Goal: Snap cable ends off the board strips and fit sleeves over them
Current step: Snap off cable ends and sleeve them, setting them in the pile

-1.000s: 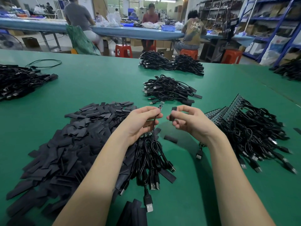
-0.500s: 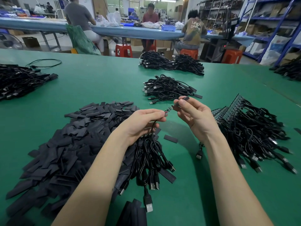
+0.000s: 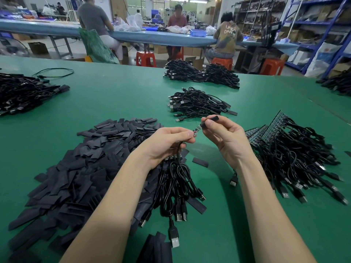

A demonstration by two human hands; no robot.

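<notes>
My left hand pinches a black cable at its small board end, and a bunch of black USB cables hangs below that hand. My right hand pinches a black flat sleeve; its open end covers the tip of the board end. A large heap of black sleeves lies at the left. To the right lies a pile of cables still joined to green board strips.
A pile of sleeved cables lies beyond my hands, with more cable piles at the far middle, left and right edge. One loose sleeve lies on the green table. People sit at a blue bench behind.
My right hand has brought the sleeve up to the board end and slid its mouth over the tip. The left hand has lifted slightly with the cable.
</notes>
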